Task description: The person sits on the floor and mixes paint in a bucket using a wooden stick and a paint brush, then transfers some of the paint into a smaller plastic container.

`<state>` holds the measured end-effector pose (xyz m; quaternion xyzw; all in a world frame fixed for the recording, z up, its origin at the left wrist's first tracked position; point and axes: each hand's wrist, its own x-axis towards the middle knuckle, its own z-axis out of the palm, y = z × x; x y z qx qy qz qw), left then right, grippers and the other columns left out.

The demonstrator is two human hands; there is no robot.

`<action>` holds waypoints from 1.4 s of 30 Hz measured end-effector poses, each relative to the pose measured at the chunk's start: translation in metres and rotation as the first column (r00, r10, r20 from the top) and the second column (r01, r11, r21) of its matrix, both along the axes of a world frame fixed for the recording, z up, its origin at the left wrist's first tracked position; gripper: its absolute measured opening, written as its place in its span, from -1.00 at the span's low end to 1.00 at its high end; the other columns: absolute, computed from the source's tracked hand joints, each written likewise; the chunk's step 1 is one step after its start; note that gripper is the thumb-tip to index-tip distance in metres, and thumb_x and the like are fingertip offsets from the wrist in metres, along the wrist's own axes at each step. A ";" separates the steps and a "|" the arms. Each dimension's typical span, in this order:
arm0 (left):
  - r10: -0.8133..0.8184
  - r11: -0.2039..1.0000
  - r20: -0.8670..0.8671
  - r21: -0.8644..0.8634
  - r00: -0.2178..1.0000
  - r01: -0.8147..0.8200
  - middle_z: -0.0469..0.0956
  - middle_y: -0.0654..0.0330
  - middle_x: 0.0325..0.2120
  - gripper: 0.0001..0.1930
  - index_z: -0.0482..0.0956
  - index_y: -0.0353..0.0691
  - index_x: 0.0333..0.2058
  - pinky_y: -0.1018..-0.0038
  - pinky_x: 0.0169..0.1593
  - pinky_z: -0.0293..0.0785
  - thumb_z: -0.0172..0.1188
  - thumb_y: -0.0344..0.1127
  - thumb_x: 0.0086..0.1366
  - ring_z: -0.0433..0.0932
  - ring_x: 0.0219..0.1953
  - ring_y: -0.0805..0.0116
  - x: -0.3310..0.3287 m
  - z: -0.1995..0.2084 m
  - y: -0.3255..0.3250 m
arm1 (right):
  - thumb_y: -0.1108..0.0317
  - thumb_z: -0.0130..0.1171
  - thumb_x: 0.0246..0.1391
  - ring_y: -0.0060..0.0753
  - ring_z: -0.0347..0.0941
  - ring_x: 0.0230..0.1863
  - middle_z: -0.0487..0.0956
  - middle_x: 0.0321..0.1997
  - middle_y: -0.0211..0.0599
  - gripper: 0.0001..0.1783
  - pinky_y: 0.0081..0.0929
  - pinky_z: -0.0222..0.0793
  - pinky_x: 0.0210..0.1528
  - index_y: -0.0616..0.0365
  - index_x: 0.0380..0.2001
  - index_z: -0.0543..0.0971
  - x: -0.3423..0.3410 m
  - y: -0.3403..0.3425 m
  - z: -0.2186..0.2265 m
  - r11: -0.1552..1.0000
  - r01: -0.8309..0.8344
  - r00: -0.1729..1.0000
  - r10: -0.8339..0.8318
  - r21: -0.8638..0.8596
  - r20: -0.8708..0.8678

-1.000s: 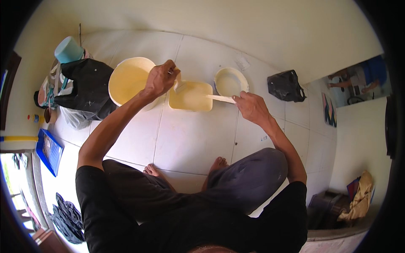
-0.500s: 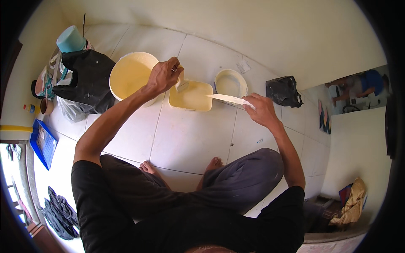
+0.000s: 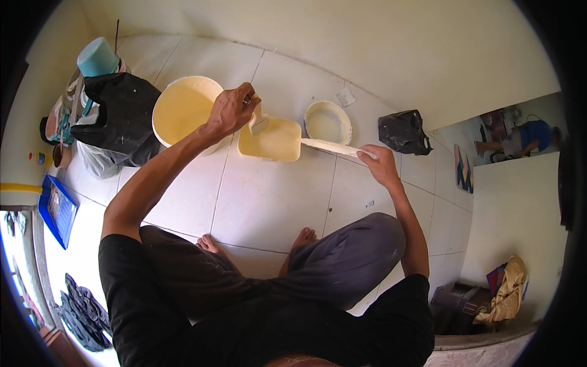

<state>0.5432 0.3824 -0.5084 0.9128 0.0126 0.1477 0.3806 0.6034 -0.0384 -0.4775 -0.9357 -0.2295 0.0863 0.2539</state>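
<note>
Single head view, fisheye, sitting above the person and looking steeply down over their lap at the tiled floor. Forearms are coming in from the lower edge. Left hand is gripping a putty knife up-centre in frame; right hand is gripping a flat blade right of centre. Both grips are lying at arm's length from the lens. Rectangular tray is lying between the grips, large bucket just left of the left grip. Edges are bending toward the dark rim. No second view to overlap with.
</note>
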 end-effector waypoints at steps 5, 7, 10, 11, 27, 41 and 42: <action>0.012 0.998 0.023 -0.065 1.000 -0.010 0.65 -0.08 -0.47 -0.78 0.50 -0.34 -0.28 0.17 -0.31 0.55 0.26 -0.28 0.32 0.66 -0.41 -0.07 -0.002 -0.011 0.004 | 0.22 0.29 0.19 -0.59 0.48 -0.39 0.67 -0.39 -0.30 -0.65 -0.52 0.40 -0.32 0.34 -0.16 0.69 -0.001 -0.001 0.017 0.981 0.150 0.982 -0.134 0.121 -0.135; 0.003 0.997 0.057 -0.077 0.998 0.002 0.63 -0.10 -0.49 -0.78 0.50 -0.33 -0.28 0.11 -0.30 0.54 0.27 -0.29 0.28 0.64 -0.40 -0.14 0.002 -0.010 -0.003 | 0.23 0.29 0.19 -0.59 0.48 -0.38 0.67 -0.39 -0.31 -0.65 -0.53 0.40 -0.31 0.35 -0.16 0.69 0.001 -0.013 0.001 0.980 0.131 0.983 -0.109 0.147 -0.145; 0.002 0.999 0.064 -0.040 0.998 0.000 0.66 -0.10 -0.46 -0.79 0.51 -0.34 -0.28 0.19 -0.33 0.55 0.27 -0.29 0.30 0.66 -0.42 -0.09 -0.003 -0.009 0.000 | 0.24 0.29 0.18 -0.62 0.46 -0.42 0.64 -0.42 -0.36 -0.66 -0.54 0.37 -0.34 0.35 -0.17 0.68 -0.004 0.006 -0.006 0.980 0.098 0.979 -0.064 0.172 -0.191; 0.000 0.999 0.105 -0.043 0.994 0.004 0.65 -0.11 -0.46 -0.79 0.51 -0.33 -0.29 0.16 -0.34 0.54 0.28 -0.29 0.29 0.64 -0.43 -0.11 -0.003 -0.017 0.004 | 0.24 0.29 0.18 -0.64 0.43 -0.46 0.62 -0.45 -0.40 -0.66 -0.55 0.35 -0.38 0.35 -0.17 0.68 -0.006 0.016 -0.004 0.981 0.099 0.974 -0.062 0.167 -0.216; -0.223 0.973 0.214 -0.012 0.951 0.230 0.57 -0.05 -0.49 -0.78 0.37 -0.33 -0.31 0.04 -0.34 0.48 0.25 -0.36 0.29 0.58 -0.40 -0.22 -0.019 -0.024 -0.020 | 0.28 0.28 0.16 -0.50 0.43 -0.48 0.62 -0.46 -0.26 -0.71 -0.47 0.38 -0.35 0.35 -0.24 0.66 0.079 0.236 0.126 0.848 -0.506 0.862 0.497 0.159 0.098; -0.226 0.973 0.115 -0.011 0.967 0.229 0.58 -0.07 -0.52 -0.78 0.44 -0.33 -0.28 0.07 -0.35 0.47 0.28 -0.34 0.25 0.58 -0.45 -0.17 -0.035 -0.018 -0.008 | 0.10 0.31 0.07 0.13 0.54 0.08 0.64 0.00 0.07 -0.43 -0.09 0.45 0.11 0.20 0.08 0.55 0.046 0.400 -0.012 0.655 -0.682 0.698 0.716 -0.326 -0.023; -0.195 0.980 0.111 -0.006 0.975 0.196 0.59 -0.08 -0.52 -0.77 0.45 -0.33 -0.27 0.07 -0.33 0.48 0.28 -0.33 0.25 0.59 -0.43 -0.17 -0.034 -0.019 -0.008 | 0.10 0.31 0.07 0.13 0.54 0.08 0.64 0.00 0.07 -0.43 -0.09 0.45 0.11 0.20 0.08 0.55 0.047 0.395 -0.011 0.665 -0.675 0.707 0.707 -0.319 -0.023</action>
